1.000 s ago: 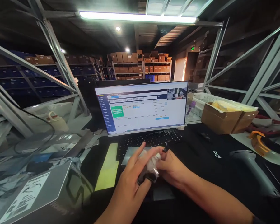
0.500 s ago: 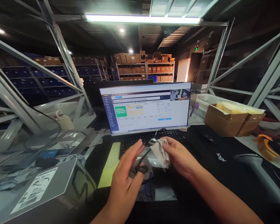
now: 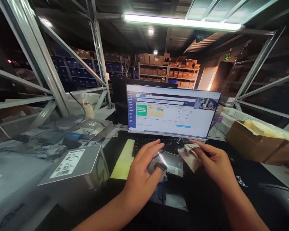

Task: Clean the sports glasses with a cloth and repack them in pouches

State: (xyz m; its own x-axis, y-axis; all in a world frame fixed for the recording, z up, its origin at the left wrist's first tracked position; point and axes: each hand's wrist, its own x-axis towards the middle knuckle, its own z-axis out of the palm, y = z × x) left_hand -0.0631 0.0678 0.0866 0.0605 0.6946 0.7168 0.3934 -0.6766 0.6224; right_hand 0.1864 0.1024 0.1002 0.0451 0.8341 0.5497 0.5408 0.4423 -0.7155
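Note:
My right hand (image 3: 213,160) pinches a crumpled off-white cloth (image 3: 190,155) between thumb and fingers, over the front of the black keyboard (image 3: 144,146). A small dark, partly shiny piece (image 3: 180,140) shows just above the cloth; whether it touches the cloth is unclear. My left hand (image 3: 142,176) hovers to the left with thumb and fingers spread apart. A black band-like piece (image 3: 161,166) sits across the thumb tip; I cannot tell if it is worn. Below and behind that hand lies a clear plastic bag (image 3: 175,200) with dark contents, partly hidden.
Ahead stands a monitor (image 3: 168,112). To the left are a grey printed box (image 3: 79,166), a yellow-green pad (image 3: 122,160) and plastic-wrapped items. On the right, a cardboard box (image 3: 250,141) stands beside a white basket (image 3: 231,115), with a grey handheld scanner (image 3: 281,195) nearer.
The view has turned left, shifting the scene rightward. My right hand with the cloth has drawn away from my left hand. The black cable seen between them no longer shows there.

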